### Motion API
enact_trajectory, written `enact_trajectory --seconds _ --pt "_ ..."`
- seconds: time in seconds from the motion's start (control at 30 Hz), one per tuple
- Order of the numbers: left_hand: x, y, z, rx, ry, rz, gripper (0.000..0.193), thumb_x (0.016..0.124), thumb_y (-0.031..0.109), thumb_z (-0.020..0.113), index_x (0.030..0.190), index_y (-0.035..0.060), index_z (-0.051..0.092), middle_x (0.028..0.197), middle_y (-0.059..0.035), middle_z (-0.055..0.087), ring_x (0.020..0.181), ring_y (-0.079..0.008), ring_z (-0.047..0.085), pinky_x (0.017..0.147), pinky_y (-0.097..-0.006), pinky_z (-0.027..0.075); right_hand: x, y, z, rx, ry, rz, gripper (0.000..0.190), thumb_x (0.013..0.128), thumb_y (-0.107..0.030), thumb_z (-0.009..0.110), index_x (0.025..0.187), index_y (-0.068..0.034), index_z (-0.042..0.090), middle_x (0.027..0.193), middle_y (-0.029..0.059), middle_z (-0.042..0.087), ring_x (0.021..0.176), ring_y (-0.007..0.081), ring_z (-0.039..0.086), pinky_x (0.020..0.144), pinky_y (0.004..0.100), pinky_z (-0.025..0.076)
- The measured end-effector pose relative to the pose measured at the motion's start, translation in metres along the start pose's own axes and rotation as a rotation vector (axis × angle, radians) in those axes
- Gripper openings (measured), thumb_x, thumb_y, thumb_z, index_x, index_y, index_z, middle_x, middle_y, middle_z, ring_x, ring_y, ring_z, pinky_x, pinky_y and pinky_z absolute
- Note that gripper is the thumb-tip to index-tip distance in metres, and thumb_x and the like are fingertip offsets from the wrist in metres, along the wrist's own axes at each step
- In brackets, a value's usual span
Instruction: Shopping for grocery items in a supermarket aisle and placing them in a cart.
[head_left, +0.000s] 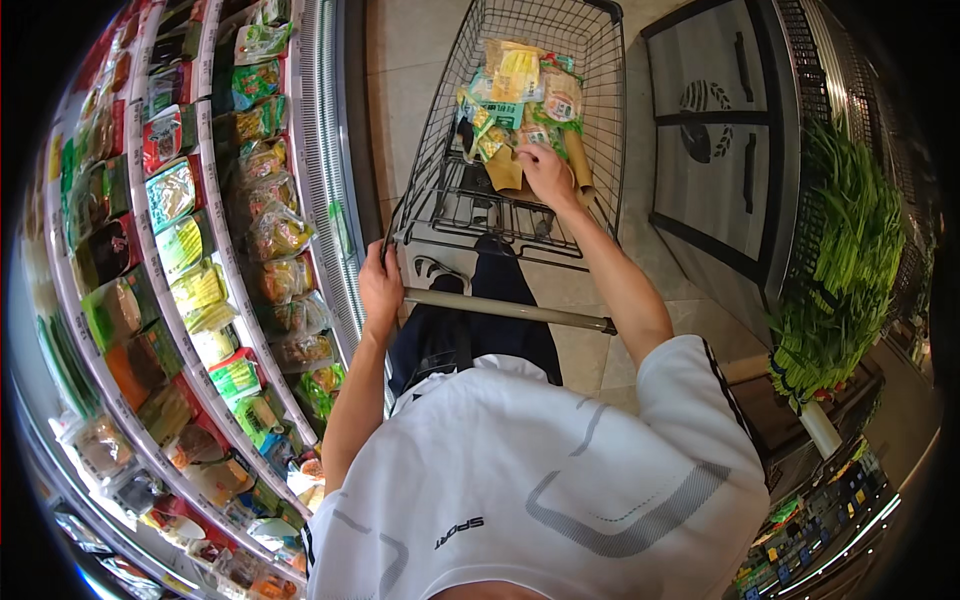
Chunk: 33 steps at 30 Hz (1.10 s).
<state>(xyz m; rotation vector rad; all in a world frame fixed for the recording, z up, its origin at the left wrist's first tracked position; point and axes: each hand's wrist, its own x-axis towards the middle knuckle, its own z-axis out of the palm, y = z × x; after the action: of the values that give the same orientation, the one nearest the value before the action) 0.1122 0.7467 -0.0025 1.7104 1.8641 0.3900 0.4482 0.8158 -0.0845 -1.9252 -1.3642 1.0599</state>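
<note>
A black wire shopping cart (611, 135) stands before me, its bar handle (510, 307) running across in front of my legs. My left hand (381, 283) is closed around the left end of the handle, where the frame meets it. Inside the basket, my right hand (547, 176) reaches down to the pile with curled fingers. Under and beside it lie a brown paper-like package (504, 171), a yellow bag of food (516, 71) and a clear-fronted food package (561, 94). Whether the right fingers grip anything is hidden.
A lit refrigerated shelf (214, 187) of packaged foods runs close along my left. To the right stand a dark cabinet (709, 142) with handles and a rack of leafy green vegetables (847, 247). Pale floor tiles (401, 105) show around the cart.
</note>
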Motion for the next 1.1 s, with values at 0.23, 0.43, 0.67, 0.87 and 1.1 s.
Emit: enact_trajectory --seconds 0.23,0.43,0.67,0.87,1.1 --pt "-0.005 -0.01 0.001 -0.005 -0.011 -0.057 0.023 0.101 0.027 0.051 0.107 0.0064 0.062 0.071 -0.0172 0.065 0.064 -0.0332 0.067 0.058 -0.0419 0.049 0.032 0.044 0.035 -0.301 -0.246 0.413 0.039 0.093 -0.034 0.055 0.117 -0.006 0.067 0.128 0.0158 0.062 0.122 0.0382 0.054 0.099 0.046 0.046" --pt "-0.005 0.003 -0.004 -0.034 -0.038 -0.13 0.019 0.099 0.019 0.053 0.109 0.0049 0.06 0.088 -0.025 0.067 0.081 -0.0459 0.064 0.068 -0.0485 0.05 0.01 0.093 0.053 -0.423 -0.563 0.475 0.036 0.093 -0.033 0.052 0.113 -0.009 0.07 0.12 0.0171 0.066 0.112 0.0361 0.061 0.094 0.0468 0.049" --pt "-0.004 0.013 -0.006 0.01 0.0 -0.096 0.019 0.099 0.019 0.053 0.11 0.0056 0.061 0.089 -0.0244 0.067 0.081 -0.0456 0.064 0.069 -0.0488 0.05 0.036 0.122 0.057 -0.218 -0.169 0.454 0.028 0.086 -0.028 0.063 0.104 -0.009 0.073 0.105 0.0147 0.071 0.098 0.031 0.068 0.084 0.0406 0.053" --pt "-0.007 0.003 -0.004 0.046 -0.01 -0.147 0.017 0.098 0.018 0.055 0.109 0.0058 0.061 0.09 -0.0231 0.068 0.08 -0.0437 0.065 0.068 -0.0474 0.051 0.071 0.087 0.073 -0.253 -0.167 0.393 0.032 0.082 -0.03 0.071 0.108 -0.01 0.072 0.11 0.0142 0.071 0.104 0.0288 0.067 0.09 0.0403 0.052" --pt "-0.007 0.01 -0.004 0.019 0.021 -0.133 0.015 0.097 0.017 0.057 0.106 0.0062 0.062 0.086 -0.0219 0.068 0.077 -0.0416 0.066 0.066 -0.0461 0.051 0.084 0.058 0.095 -0.498 -0.16 0.276 0.043 0.084 -0.033 0.07 0.118 -0.006 0.066 0.126 0.017 0.061 0.115 0.0349 0.06 0.098 0.0461 0.048"
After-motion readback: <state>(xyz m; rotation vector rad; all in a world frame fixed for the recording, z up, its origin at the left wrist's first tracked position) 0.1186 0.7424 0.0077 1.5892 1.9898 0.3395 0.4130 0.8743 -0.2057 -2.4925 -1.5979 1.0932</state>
